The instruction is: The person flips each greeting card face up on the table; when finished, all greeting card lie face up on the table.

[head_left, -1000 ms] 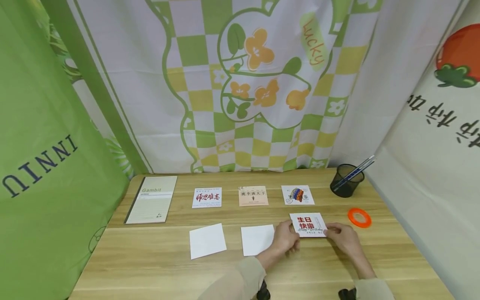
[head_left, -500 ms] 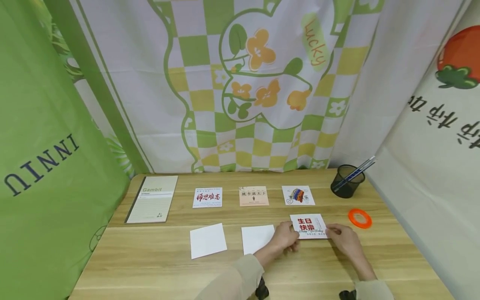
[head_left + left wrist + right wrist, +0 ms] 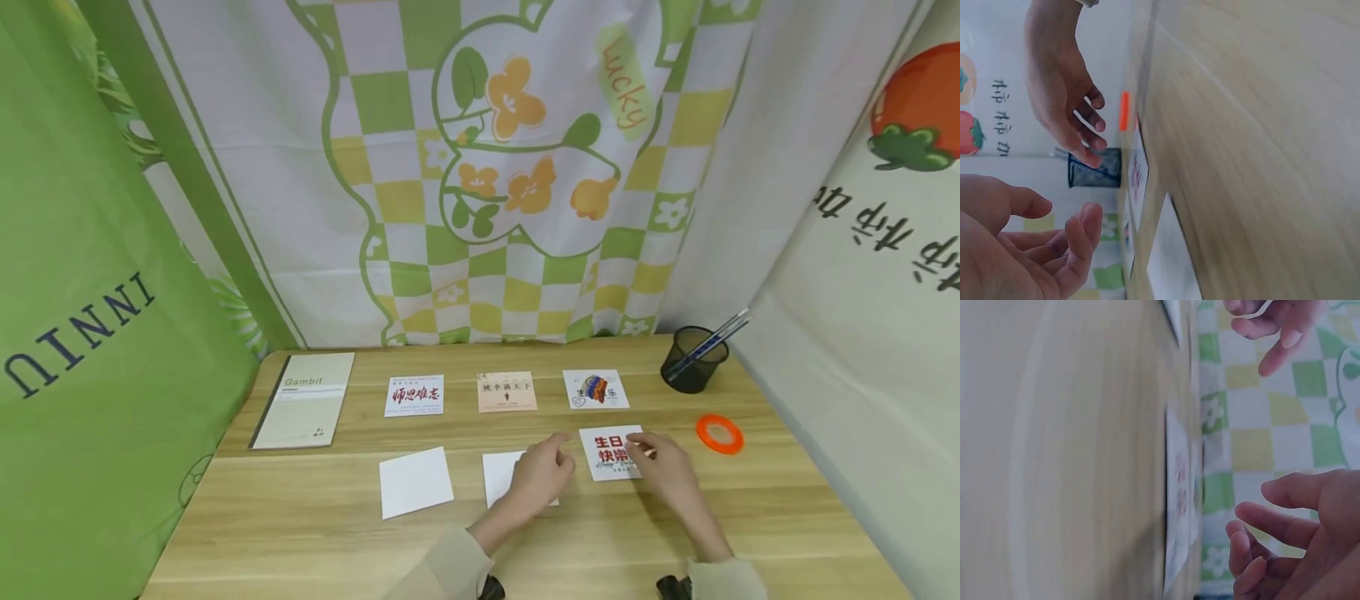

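Note:
A white card (image 3: 606,457) with red Chinese characters lies flat on the table. My right hand (image 3: 669,473) hovers over the card's right edge, its fingers loosely bent around air. Left of that card, my left hand (image 3: 540,471) is raised above a blank white card (image 3: 497,475) and hides much of it. In the left wrist view a gap shows between the table and both the left hand (image 3: 1035,244) and the right hand (image 3: 1063,94). The right wrist view shows nothing between the right thumb and fingers (image 3: 1272,522). Another blank white card (image 3: 416,483) lies farther left.
Behind, in a row, lie a red-lettered card (image 3: 414,395), a beige card (image 3: 507,392) and a card with a colourful picture (image 3: 596,389). A notebook (image 3: 303,400) is at the left. A mesh pen cup (image 3: 692,367) and an orange ring (image 3: 720,435) are at the right.
Both hands have let go of the red-lettered card, which now lies flat. The left hand has moved left over the blank card; the right hand has shifted slightly left and up.

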A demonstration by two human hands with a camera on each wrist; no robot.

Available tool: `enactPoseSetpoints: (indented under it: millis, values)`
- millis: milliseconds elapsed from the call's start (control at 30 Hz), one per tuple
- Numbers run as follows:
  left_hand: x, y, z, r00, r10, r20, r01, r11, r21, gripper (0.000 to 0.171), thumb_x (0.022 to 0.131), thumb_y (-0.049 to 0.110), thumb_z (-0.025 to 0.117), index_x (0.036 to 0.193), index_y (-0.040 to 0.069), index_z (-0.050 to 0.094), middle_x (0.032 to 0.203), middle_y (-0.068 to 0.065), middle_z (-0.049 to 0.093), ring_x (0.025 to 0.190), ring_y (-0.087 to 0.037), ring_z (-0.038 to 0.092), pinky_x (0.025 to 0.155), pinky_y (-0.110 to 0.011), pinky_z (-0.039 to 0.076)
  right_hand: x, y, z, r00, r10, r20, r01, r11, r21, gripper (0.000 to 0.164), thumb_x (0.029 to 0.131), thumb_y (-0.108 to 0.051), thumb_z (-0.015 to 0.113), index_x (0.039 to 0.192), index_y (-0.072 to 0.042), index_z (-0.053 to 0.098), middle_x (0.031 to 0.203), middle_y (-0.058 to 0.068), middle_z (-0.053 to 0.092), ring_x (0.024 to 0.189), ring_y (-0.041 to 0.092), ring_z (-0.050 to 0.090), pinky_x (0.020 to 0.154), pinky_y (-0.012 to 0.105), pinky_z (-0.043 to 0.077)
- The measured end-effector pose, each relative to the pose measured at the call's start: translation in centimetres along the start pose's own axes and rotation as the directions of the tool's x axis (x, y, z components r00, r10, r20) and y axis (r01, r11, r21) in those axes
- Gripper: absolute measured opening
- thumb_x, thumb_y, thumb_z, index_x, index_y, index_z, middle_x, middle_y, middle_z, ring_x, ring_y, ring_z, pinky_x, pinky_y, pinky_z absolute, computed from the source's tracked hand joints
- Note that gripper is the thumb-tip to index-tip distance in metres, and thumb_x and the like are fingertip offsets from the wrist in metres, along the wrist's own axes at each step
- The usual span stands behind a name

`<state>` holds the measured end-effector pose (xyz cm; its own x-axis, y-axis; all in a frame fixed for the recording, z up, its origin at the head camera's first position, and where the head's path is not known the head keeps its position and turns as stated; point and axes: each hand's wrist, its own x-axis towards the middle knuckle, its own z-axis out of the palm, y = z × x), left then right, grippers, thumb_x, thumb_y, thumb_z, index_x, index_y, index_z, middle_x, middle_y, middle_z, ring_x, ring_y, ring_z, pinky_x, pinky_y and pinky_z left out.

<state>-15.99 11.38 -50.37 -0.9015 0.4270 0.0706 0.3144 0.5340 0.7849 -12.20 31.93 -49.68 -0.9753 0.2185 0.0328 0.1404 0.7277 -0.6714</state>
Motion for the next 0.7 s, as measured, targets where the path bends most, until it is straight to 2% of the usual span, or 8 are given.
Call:
enactPoseSetpoints:
  millis: [33, 100, 233, 267, 333, 433, 567, 700]
  values:
    - [-0.3, -0.1, -0.6, 1.0, 0.017, -0.025, -0.015, 0.999, 0.043, 0.039, 0.089, 0.011, 0.054, 0.126, 0.001, 0.06, 0.07, 0.004, 0.059, 0.051, -0.007, 0.052, 0.041, -0.019, 0.039, 0.1, -0.4, 0.3, 1.0, -0.013, -0.006, 0.013, 1.0, 0.008, 0.028, 0.092, -0.013, 0.06, 0.112, 0.006, 0.066, 0.093, 0.014, 0.063, 0.081, 0.024, 0.058, 0.067, 0.032, 0.046]
    - [-1.0, -0.5, -1.7, 0.996, 0.04, -0.074, -0.031, 0.993, 0.112, 0.034, 0.09, 0.011, 0.056, 0.121, 0.001, 0.063, 0.078, 0.0, 0.062, 0.059, -0.012, 0.058, 0.045, -0.02, 0.041, 0.2, -1.1, 0.9, 0.999, -0.034, -0.016, 0.034, 0.999, 0.025, 0.026, 0.092, -0.011, 0.061, 0.111, 0.005, 0.067, 0.092, 0.013, 0.063, 0.08, 0.023, 0.058, 0.067, 0.031, 0.046]
    - [-2.4, -1.6, -3.5, 0.989, 0.035, -0.142, -0.001, 0.973, 0.232, 0.028, 0.092, 0.015, 0.059, 0.117, 0.003, 0.065, 0.089, -0.003, 0.062, 0.082, -0.02, 0.063, 0.057, -0.027, 0.048, 0.2, -2.2, 2.4, 0.998, -0.062, -0.025, 0.063, 0.997, 0.049, 0.023, 0.092, -0.011, 0.061, 0.109, 0.002, 0.069, 0.091, 0.01, 0.062, 0.08, 0.02, 0.057, 0.069, 0.03, 0.047]
    - [-2.7, -1.9, -3.9, 0.989, 0.023, -0.145, 0.013, 0.97, 0.244, 0.029, 0.093, 0.016, 0.059, 0.117, 0.003, 0.065, 0.093, -0.005, 0.062, 0.08, -0.019, 0.061, 0.059, -0.03, 0.049, 0.2, -2.4, 2.7, 0.998, -0.061, -0.018, 0.062, 0.997, 0.055, 0.023, 0.092, -0.011, 0.061, 0.109, 0.002, 0.069, 0.091, 0.009, 0.062, 0.081, 0.019, 0.057, 0.07, 0.031, 0.047]
    - [-3.5, -2.6, -4.5, 0.989, 0.003, -0.145, 0.039, 0.958, 0.285, 0.032, 0.093, 0.019, 0.06, 0.12, 0.002, 0.063, 0.101, -0.008, 0.061, 0.09, -0.023, 0.059, 0.065, -0.036, 0.051, 0.0, -2.8, 3.5, 0.998, -0.061, 0.0, 0.061, 0.996, 0.061, 0.023, 0.092, -0.011, 0.061, 0.11, 0.001, 0.069, 0.091, 0.008, 0.063, 0.082, 0.018, 0.057, 0.072, 0.032, 0.047]
    - [-4.5, -3.6, -5.1, 0.991, 0.002, -0.131, 0.045, 0.931, 0.361, 0.041, 0.091, 0.026, 0.065, 0.123, 0.0, 0.06, 0.117, -0.016, 0.057, 0.106, -0.031, 0.054, 0.076, -0.046, 0.051, -0.4, -3.3, 4.4, 0.997, -0.073, 0.023, 0.072, 0.995, 0.065, 0.024, 0.091, -0.01, 0.061, 0.111, 0.001, 0.068, 0.093, 0.008, 0.066, 0.083, 0.019, 0.06, 0.075, 0.035, 0.05]
    - [-5.5, -5.0, -5.2, 0.994, -0.003, -0.108, 0.048, 0.906, 0.421, 0.06, 0.082, 0.034, 0.074, 0.126, -0.002, 0.058, 0.135, -0.027, 0.046, 0.127, -0.05, 0.037, 0.091, -0.064, 0.042, -0.9, -3.9, 5.5, 0.994, -0.108, 0.03, 0.106, 0.991, 0.085, 0.024, 0.089, -0.007, 0.063, 0.111, 0.004, 0.067, 0.097, 0.013, 0.068, 0.083, 0.023, 0.064, 0.077, 0.041, 0.053]
    - [-6.2, -6.1, -4.9, 0.995, -0.047, -0.088, 0.081, 0.898, 0.433, 0.073, 0.072, 0.037, 0.08, 0.13, 0.0, 0.055, 0.143, -0.03, 0.038, 0.134, -0.057, 0.021, 0.094, -0.076, 0.028, -1.2, -4.7, 6.3, 0.991, -0.128, 0.047, 0.124, 0.989, 0.086, 0.026, 0.089, -0.008, 0.064, 0.112, 0.004, 0.066, 0.099, 0.015, 0.069, 0.084, 0.025, 0.066, 0.078, 0.043, 0.054]
